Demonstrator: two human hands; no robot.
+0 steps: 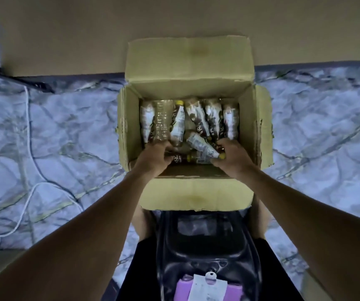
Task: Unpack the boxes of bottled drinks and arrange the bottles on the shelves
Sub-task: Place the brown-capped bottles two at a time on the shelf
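Observation:
An open cardboard box (pixel 129 127) stands on the floor right below me, its flaps folded outward. Several bottles with white and brown labels lie in a row across its far half (pixel 212 118); one has a yellow cap. Both my hands are down inside the near half. My left hand (pixel 156 154) curls round the bottom of a clear bottle (pixel 161 121) at the left. My right hand (pixel 232 156) grips the neck of a slanted, yellow-capped bottle (pixel 200 144). Another bottle (pixel 182 158) lies crosswise between my hands, partly hidden.
The floor is pale marble tile (pixel 66 127). A white cable (pixel 26 118) snakes across it at the left. A broad brown surface (pixel 87 29) fills the top of the view beyond the box. A dark harness with a purple device (pixel 207 287) hangs on my chest.

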